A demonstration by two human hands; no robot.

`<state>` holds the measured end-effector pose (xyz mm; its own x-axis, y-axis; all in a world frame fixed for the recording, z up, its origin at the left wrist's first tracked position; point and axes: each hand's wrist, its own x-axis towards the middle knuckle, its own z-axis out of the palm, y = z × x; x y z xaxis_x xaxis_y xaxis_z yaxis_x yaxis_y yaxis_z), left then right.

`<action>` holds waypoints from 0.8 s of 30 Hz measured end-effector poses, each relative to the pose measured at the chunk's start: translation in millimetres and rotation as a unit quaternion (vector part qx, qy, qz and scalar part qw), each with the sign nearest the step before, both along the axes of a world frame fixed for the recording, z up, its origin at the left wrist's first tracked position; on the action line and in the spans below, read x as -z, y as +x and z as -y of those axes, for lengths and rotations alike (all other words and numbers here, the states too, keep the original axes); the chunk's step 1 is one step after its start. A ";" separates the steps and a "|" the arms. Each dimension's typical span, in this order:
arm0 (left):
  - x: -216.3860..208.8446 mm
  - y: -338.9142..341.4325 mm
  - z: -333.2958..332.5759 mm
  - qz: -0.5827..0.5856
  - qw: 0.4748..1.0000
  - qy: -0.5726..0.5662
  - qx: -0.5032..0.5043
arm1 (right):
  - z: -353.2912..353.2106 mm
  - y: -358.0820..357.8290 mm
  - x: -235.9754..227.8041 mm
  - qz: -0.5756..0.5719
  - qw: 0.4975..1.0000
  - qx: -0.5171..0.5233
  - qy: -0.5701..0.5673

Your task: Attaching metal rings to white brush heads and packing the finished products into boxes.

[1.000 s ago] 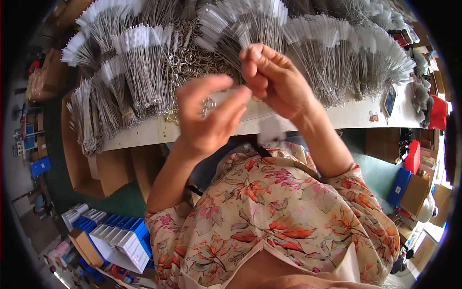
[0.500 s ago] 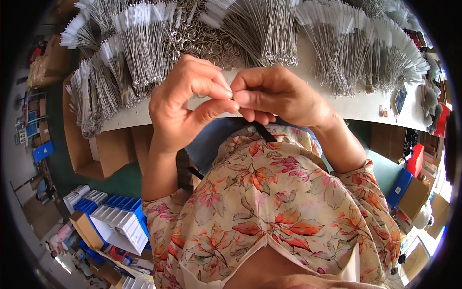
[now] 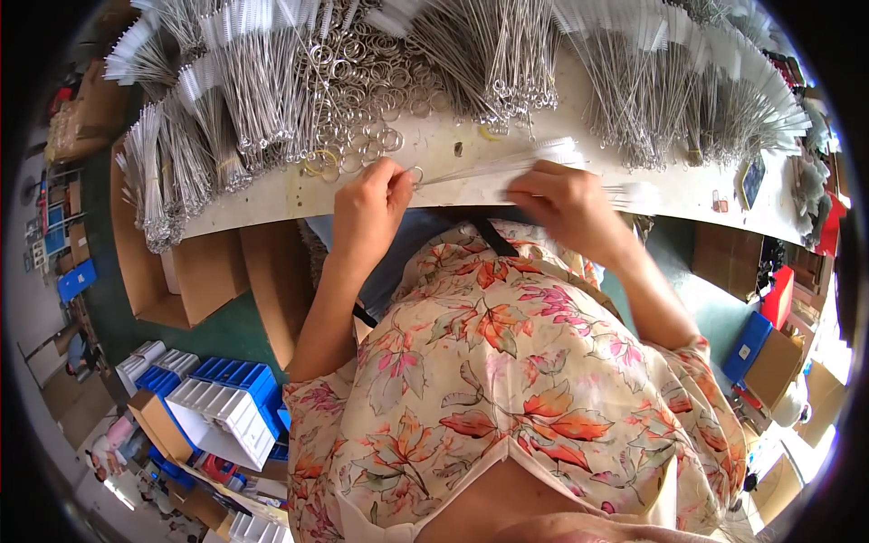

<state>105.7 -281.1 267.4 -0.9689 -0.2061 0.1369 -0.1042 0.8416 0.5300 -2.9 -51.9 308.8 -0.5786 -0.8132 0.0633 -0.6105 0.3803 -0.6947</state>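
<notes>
My left hand (image 3: 369, 210) is closed in a pinch at the table's front edge, with a small metal ring (image 3: 416, 174) at its fingertips. Thin wire stems run rightward from beside that ring to white-bristled wire brushes (image 3: 559, 152) near my right hand. My right hand (image 3: 563, 201) is smeared by motion over the stems; whether its fingers grip any is unclear. More white bristles (image 3: 636, 195) show just to its right. Beyond my left hand lies a heap of loose metal rings (image 3: 367, 100), several of them spread toward the front edge.
Bundles of wire brushes (image 3: 258, 90) stand at the back left, with more bundles (image 3: 516, 63) at the centre and right (image 3: 652, 90). A small orange clip (image 3: 720, 201) lies on the white table (image 3: 299, 195). Below left are cardboard boxes (image 3: 204, 281) and blue-and-white bins (image 3: 226, 407).
My hands were together, fingertips touching. Now they have parted, the left lower and the right further right, with brush stems and a ring visible between them.
</notes>
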 end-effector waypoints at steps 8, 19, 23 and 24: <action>-70.0 -5.5 18.5 -0.062 0.898 0.432 0.056 | 73.0 6.8 -11.4 0.041 0.985 -0.053 -0.157; -105.9 -15.1 26.5 -0.123 0.896 0.385 0.184 | 66.0 -7.4 -45.1 0.448 0.878 -0.061 -0.160; -110.3 -17.9 23.7 -0.145 0.908 0.339 0.201 | 64.4 -7.8 -50.0 0.456 0.871 -0.059 -0.175; -111.0 -17.6 20.0 -0.145 0.908 0.339 0.201 | 64.8 -7.3 -51.3 0.462 0.866 -0.051 -0.182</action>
